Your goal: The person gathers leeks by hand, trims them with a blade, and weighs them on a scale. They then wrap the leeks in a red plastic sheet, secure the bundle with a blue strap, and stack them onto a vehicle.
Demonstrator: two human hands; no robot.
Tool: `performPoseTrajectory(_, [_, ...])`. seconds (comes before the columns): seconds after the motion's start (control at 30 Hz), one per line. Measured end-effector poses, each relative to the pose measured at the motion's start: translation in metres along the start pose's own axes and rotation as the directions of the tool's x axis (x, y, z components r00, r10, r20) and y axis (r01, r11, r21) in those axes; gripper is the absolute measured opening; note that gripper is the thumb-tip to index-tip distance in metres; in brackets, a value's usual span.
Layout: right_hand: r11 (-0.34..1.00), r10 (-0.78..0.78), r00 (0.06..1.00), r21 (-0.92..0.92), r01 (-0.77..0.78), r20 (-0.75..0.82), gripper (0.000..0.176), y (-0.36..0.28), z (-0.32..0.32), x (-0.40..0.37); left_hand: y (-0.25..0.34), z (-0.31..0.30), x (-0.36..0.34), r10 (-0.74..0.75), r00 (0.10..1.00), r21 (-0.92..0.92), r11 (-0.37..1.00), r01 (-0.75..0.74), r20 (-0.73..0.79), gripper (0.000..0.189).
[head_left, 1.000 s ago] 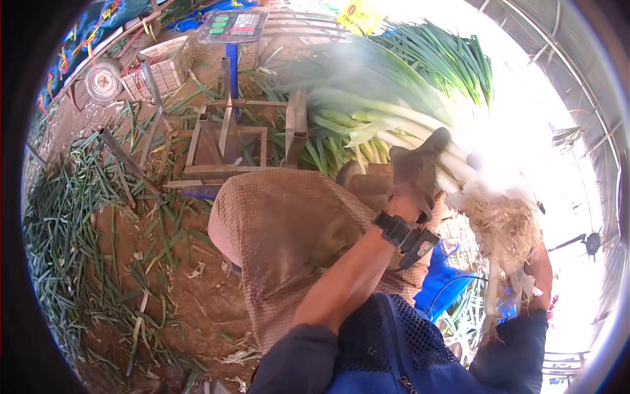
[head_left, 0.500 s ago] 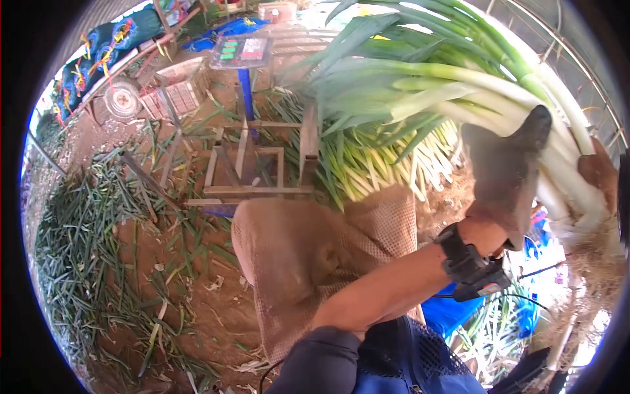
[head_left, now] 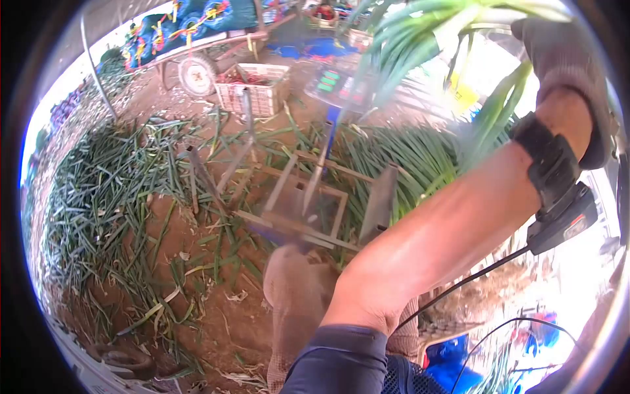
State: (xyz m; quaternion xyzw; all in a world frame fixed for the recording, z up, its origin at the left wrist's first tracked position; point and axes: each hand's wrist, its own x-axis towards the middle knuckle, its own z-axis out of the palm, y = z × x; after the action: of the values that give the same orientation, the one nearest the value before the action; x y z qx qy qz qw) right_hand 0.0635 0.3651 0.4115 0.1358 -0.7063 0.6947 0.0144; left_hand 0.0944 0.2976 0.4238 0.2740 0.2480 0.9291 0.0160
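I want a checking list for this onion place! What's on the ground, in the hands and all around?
Surface: bare dirt ground; no table seen.
Job's things: green onion bundle up high; onion pile behind the metal frame.
Clutter: loose leaves all over the dirt; brown sack below the arm.
Hands: left hand, gloved, beside the bundle, grip hidden; right hand not seen.
Cables: black cable hangs from the wrist device.
Surroundings: scale, white basket, cart wheel.
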Motion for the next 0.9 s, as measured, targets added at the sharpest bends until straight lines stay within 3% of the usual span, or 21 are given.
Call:
performPoseTrajectory(0.13, [0.999, 0.027, 0.992, 0.034, -0.032, 0.127, 0.053, 0.024, 0.060, 0.077, 0.044, -0.070, 0.025, 0.184, 0.970, 0.175, 0.972, -0.156, -0.160, 0.021])
performPoseTrajectory(0.27, [0.995, 0.079, 0.966, 0.045, -0.093, 0.245, 0.053, 0.053, 0.127, 0.137, 0.092, -0.140, 0.036, 0.391, 0.878, 0.392, 0.880, -0.269, -0.276, 0.021])
performPoseTrajectory(0.5, [0.972, 0.229, 0.876, -0.047, -0.232, 0.424, 0.051, 0.127, 0.229, 0.215, 0.177, -0.265, 0.035, 0.728, 0.607, 0.746, 0.587, -0.313, -0.318, 0.023])
performPoseTrajectory(0.67, [0.920, 0.390, 0.760, -0.259, -0.295, 0.520, 0.050, 0.173, 0.243, 0.235, 0.206, -0.344, 0.013, 0.875, 0.385, 0.868, 0.413, -0.276, -0.293, 0.024])
performPoseTrajectory(0.73, [0.891, 0.450, 0.694, -0.333, -0.309, 0.562, 0.050, 0.177, 0.236, 0.235, 0.197, -0.367, -0.005, 0.857, 0.341, 0.818, 0.490, -0.303, -0.387, 0.025])
performPoseTrajectory(0.83, [0.842, 0.530, 0.599, -0.456, -0.288, 0.601, 0.049, 0.201, 0.220, 0.224, 0.151, -0.390, -0.049, 0.593, 0.374, 0.445, 0.795, -0.413, -0.713, 0.038])
performPoseTrajectory(0.87, [0.832, 0.525, 0.629, -0.500, -0.240, 0.573, 0.048, 0.203, 0.226, 0.203, 0.130, -0.413, -0.062, 0.439, 0.352, 0.341, 0.888, -0.308, -0.826, 0.040])
performPoseTrajectory(0.9, [0.791, 0.575, 0.613, -0.559, -0.248, 0.542, 0.049, 0.251, 0.209, 0.211, 0.111, -0.432, -0.073, 0.274, 0.306, 0.217, 0.954, -0.207, -0.912, 0.041])
